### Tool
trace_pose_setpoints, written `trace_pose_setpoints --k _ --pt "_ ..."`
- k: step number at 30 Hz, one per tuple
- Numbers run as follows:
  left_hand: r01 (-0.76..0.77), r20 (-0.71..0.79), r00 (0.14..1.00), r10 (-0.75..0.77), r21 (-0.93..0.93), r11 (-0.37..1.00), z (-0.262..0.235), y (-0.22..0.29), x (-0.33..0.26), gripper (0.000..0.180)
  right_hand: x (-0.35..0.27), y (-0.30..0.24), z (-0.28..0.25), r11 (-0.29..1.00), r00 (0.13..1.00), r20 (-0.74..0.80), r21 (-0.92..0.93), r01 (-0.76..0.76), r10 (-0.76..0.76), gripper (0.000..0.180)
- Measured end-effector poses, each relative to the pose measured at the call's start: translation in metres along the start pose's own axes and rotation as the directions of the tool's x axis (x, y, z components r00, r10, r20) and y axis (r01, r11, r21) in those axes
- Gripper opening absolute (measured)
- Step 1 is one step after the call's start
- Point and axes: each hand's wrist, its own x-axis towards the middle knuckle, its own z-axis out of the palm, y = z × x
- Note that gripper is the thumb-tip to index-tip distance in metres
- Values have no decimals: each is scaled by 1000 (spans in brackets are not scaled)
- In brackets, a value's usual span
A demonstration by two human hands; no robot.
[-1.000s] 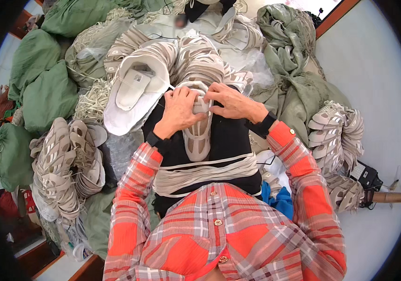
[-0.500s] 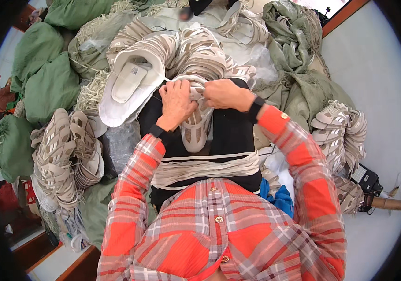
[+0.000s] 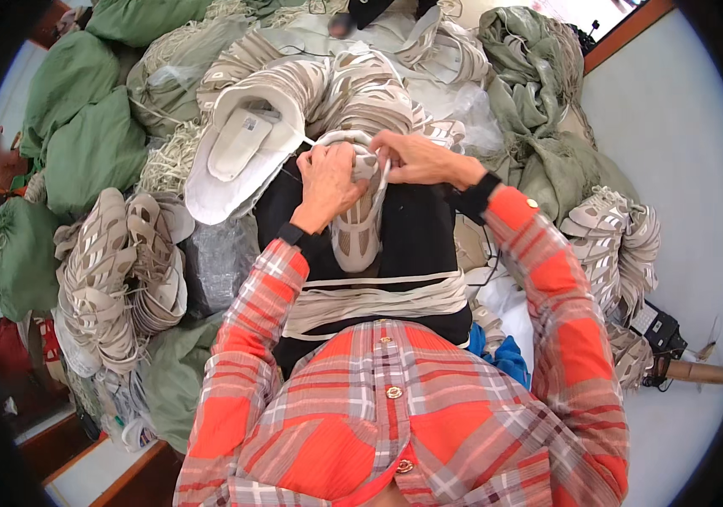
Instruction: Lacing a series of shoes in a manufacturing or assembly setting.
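A beige and white shoe upper (image 3: pixel 356 241) lies on my black-covered lap, toe toward me. My left hand (image 3: pixel 328 182) is closed over its left side near the opening, gripping it. At the upper's right edge my right hand (image 3: pixel 421 159) pinches a pale shoelace (image 3: pixel 383 166), its fingertips partly hiding it. A bundle of cream laces (image 3: pixel 370 304) stretches across my lap, close to my waist. Just beyond my left hand, a curved stack of nested uppers (image 3: pixel 243 148) shows its white lining. Another stack of uppers (image 3: pixel 367 84) lies straight ahead.
More stacked uppers stand at the left (image 3: pixel 100 279) and right (image 3: pixel 602 241). Green cloth sacks (image 3: pixel 91 127) and greyish-green sacks (image 3: pixel 539 127) surround the pile. Blue cloth (image 3: pixel 509 359) lies by my right side. Near the right wall is a black device (image 3: pixel 661 329) beside a wooden pole (image 3: pixel 703 372).
My right hand has shifted slightly right, its fingers extending more from a tight curl around the pinch. My left hand stays on the upper. The view has moved a little.
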Motion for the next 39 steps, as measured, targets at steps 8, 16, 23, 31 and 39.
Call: trace_pose_setpoints --k 8,16,23,31,39 --pt "19 221 975 -25 31 999 -12 3 7 53 22 2 16 995 987 -130 34 -96 100 35" --pt "107 55 994 -92 -457 883 -12 -43 -12 42 11 2 25 969 948 -223 144 -199 228 32" --pt "-15 -23 1000 10 -276 961 -11 -41 -2 34 2 13 40 954 874 -409 249 -169 262 29" --pt "211 120 977 -178 -679 703 -40 -18 -85 28 -110 -76 105 781 983 175 -606 150 -53 7" --pt "150 375 888 266 -782 605 -120 47 -74 17 -90 -136 -24 868 938 282 391 -306 203 15"
